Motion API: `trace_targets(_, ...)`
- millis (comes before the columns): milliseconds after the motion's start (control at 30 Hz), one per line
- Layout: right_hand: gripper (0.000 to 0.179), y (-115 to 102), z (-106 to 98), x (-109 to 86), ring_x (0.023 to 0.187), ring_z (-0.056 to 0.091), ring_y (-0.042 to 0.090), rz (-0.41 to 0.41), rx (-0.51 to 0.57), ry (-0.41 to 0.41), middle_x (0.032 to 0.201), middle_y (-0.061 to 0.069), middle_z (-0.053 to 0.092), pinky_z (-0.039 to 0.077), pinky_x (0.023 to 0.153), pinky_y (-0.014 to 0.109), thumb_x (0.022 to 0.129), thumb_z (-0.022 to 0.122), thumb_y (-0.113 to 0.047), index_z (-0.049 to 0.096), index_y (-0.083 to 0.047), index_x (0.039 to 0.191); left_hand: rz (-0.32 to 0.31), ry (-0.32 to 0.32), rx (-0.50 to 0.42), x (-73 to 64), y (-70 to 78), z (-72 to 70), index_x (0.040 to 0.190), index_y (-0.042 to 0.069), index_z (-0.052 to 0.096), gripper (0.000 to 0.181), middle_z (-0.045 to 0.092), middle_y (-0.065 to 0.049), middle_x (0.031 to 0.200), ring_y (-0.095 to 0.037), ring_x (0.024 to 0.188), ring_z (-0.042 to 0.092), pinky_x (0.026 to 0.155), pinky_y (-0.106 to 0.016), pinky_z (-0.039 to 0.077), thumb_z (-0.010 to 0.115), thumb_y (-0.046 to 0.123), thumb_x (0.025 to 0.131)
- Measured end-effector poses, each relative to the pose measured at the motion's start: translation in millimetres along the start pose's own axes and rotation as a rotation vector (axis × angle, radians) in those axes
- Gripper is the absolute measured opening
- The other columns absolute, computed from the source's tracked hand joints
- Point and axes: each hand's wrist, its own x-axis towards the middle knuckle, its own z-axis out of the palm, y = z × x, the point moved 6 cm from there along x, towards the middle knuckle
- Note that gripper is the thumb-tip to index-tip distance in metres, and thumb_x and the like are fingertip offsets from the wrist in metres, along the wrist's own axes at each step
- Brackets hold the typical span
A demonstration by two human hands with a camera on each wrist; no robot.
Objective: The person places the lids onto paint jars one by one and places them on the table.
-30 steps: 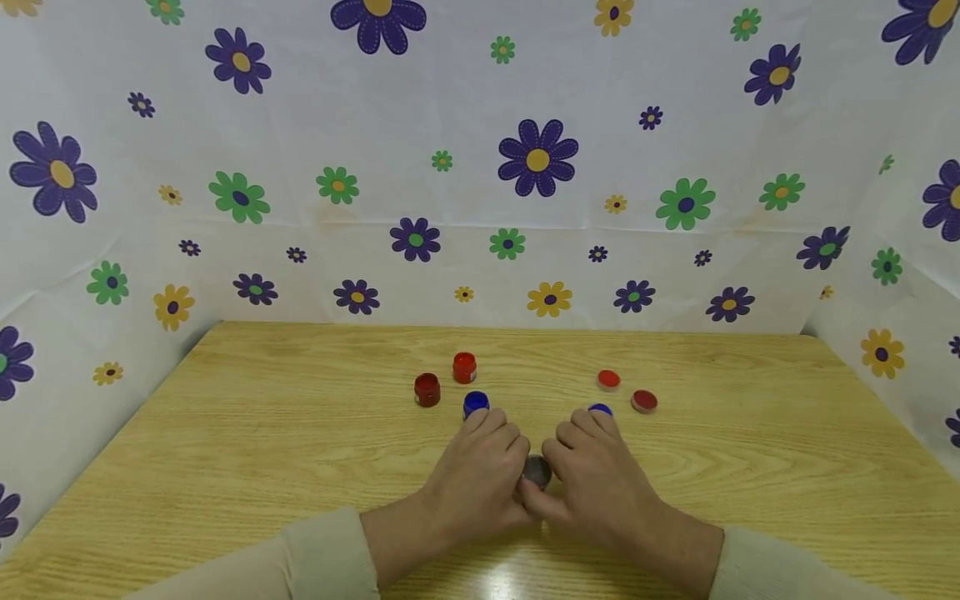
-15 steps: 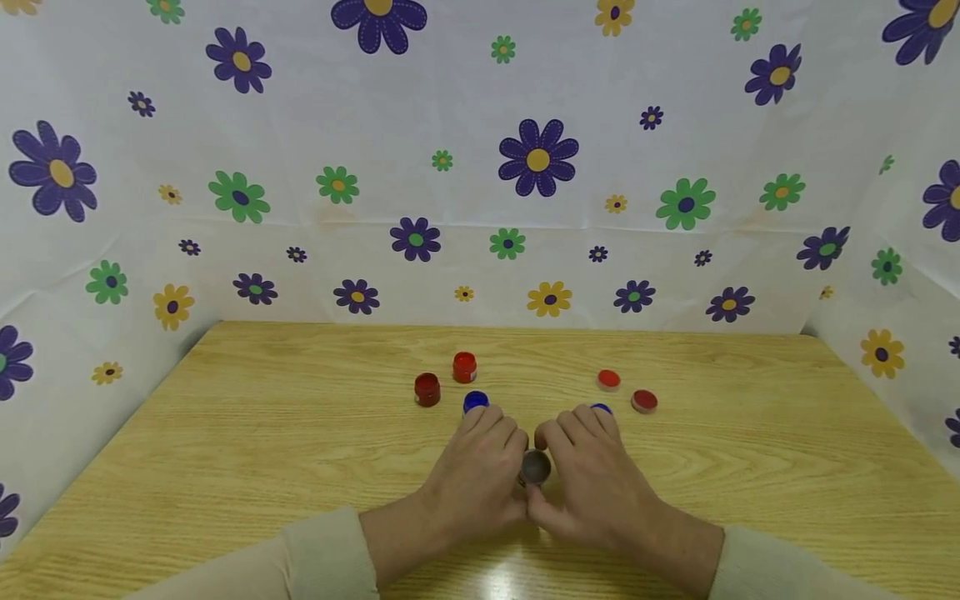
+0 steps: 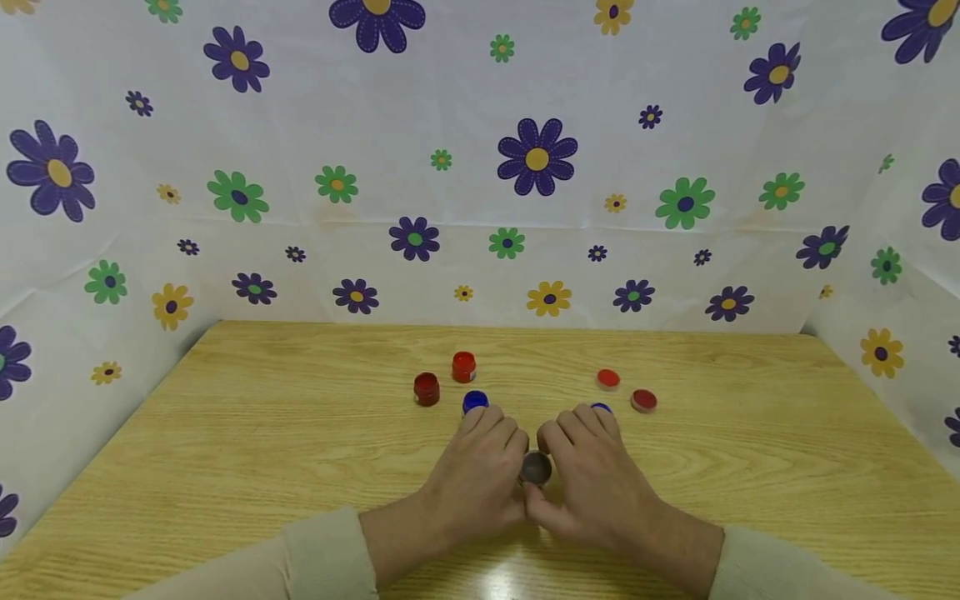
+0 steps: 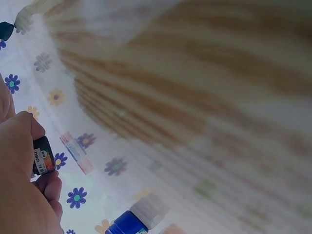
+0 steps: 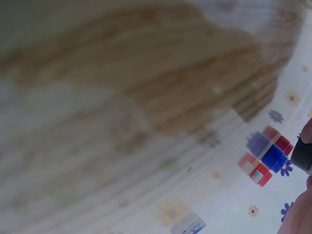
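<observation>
A small dark paint jar with a grey-black round top (image 3: 536, 469) is held between both hands, low over the front middle of the table. My left hand (image 3: 480, 471) grips it from the left; in the left wrist view the black jar (image 4: 44, 157) and its label show between thumb and fingers. From the right, my right hand (image 3: 596, 471) pinches the dark top with thumb and forefinger, and the right wrist view shows the dark cap (image 5: 303, 157) there. Just beyond the left knuckles stands an open blue paint jar (image 3: 476, 402). A blue lid (image 3: 601, 407) lies partly hidden behind the right knuckles.
On the wooden table (image 3: 262, 433), an open dark red paint jar (image 3: 427, 389) and an open bright red one (image 3: 464, 367) stand behind the blue jar. A bright red lid (image 3: 608, 379) and a dark red lid (image 3: 643, 401) lie farther right. Flowered cloth (image 3: 450, 192) encloses the back and sides.
Since one second ago my right thumb and fingers have shifted around the jar's top, which shows more fully. Over the last half second the hands have barely moved.
</observation>
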Motion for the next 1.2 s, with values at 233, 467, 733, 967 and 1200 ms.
trace_targets(233, 0.030, 0.1, -0.2, 0.0, 0.078, 0.036, 0.011, 0.000, 0.007, 0.009, 0.077, -0.011, 0.040, 0.027, 0.078, 0.030, 0.075, 0.068, -0.045, 0.052, -0.021, 0.082, 0.001, 0.004, -0.001, -0.2, -0.6, -1.1, 0.073, 0.015, 0.054, 0.030, 0.050, 0.005, 0.072, -0.015, 0.079, 0.044, 0.078, -0.028, 0.035, 0.071, 0.039, 0.075)
trace_targets(467, 0.032, 0.3, 0.4, 0.3, 0.079, 0.036, 0.012, -0.001, -0.007, 0.002, 0.077, -0.010, 0.040, 0.027, 0.079, 0.031, 0.077, 0.067, -0.048, 0.050, -0.021, 0.080, 0.005, 0.011, 0.020, -0.5, -0.4, -1.5, 0.071, 0.016, 0.051, 0.030, 0.050, 0.005, 0.071, -0.015, 0.078, 0.043, 0.078, -0.028, 0.035, 0.072, 0.038, 0.070)
trace_targets(733, 0.031, 0.5, -0.7, -0.4, 0.076, 0.035, 0.012, -0.026, 0.009, 0.049, 0.075, -0.009, 0.037, 0.028, 0.079, 0.033, 0.078, 0.068, -0.045, 0.050, -0.021, 0.072, 0.022, 0.018, 0.011, -0.4, 0.9, -0.5, 0.070, 0.016, 0.052, 0.032, 0.050, 0.005, 0.071, -0.015, 0.078, 0.043, 0.078, -0.028, 0.035, 0.071, 0.041, 0.073)
trace_targets(967, 0.037, 2.5, -2.7, 0.1, 0.078, 0.037, 0.014, 0.000, 0.013, 0.057, 0.080, -0.007, 0.042, 0.032, 0.083, 0.036, 0.078, 0.069, -0.050, 0.056, -0.017, 0.086, 0.011, 0.022, -0.025, -0.1, -0.1, -1.0, 0.073, 0.016, 0.054, 0.036, 0.052, 0.005, 0.073, -0.015, 0.080, 0.046, 0.080, -0.029, 0.036, 0.072, 0.046, 0.071)
trace_targets(1200, 0.037, 1.1, -2.3, -0.1, 0.084, 0.042, 0.014, -0.015, 0.032, 0.055, 0.085, -0.006, 0.048, 0.032, 0.084, 0.035, 0.076, 0.067, -0.046, 0.059, -0.016, 0.096, 0.012, 0.022, -0.007, 0.7, -0.2, -2.1, 0.076, 0.014, 0.058, 0.030, 0.054, 0.004, 0.076, -0.016, 0.082, 0.047, 0.080, -0.029, 0.037, 0.073, 0.039, 0.071)
